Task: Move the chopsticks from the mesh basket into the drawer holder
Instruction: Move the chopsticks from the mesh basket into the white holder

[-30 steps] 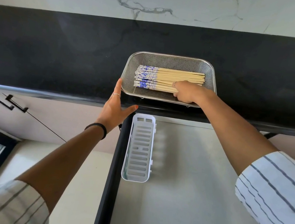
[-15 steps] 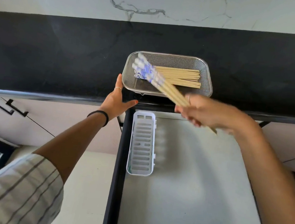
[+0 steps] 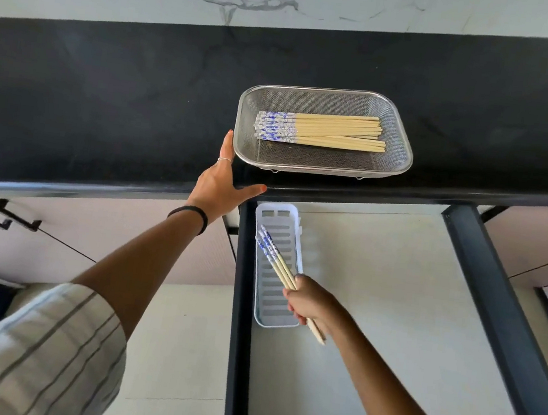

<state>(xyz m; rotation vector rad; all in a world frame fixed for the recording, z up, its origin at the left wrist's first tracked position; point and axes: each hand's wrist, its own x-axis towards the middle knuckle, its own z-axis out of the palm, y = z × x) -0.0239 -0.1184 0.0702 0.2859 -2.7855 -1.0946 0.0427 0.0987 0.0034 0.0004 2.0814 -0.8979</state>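
Observation:
A steel mesh basket (image 3: 398, 126) sits on the black counter and holds several wooden chopsticks with blue-and-white ends (image 3: 323, 133). A white slotted holder (image 3: 274, 305) lies at the left side of the open drawer. My right hand (image 3: 311, 303) is closed around a small bundle of chopsticks (image 3: 272, 253), held slanted over the holder with the patterned ends pointing up-left. My left hand (image 3: 222, 183) rests flat on the counter edge, fingers spread, its fingertips against the basket's left rim.
The open drawer (image 3: 374, 306) has a pale floor and dark rails on its left (image 3: 241, 306) and right (image 3: 495, 303). Cabinet fronts with black handles (image 3: 0, 217) lie to the left. A marble wall rises behind the black counter (image 3: 106, 100).
My right hand took a bundle of chopsticks out of the basket and brought it down over the white holder in the drawer. My left hand has stayed by the basket.

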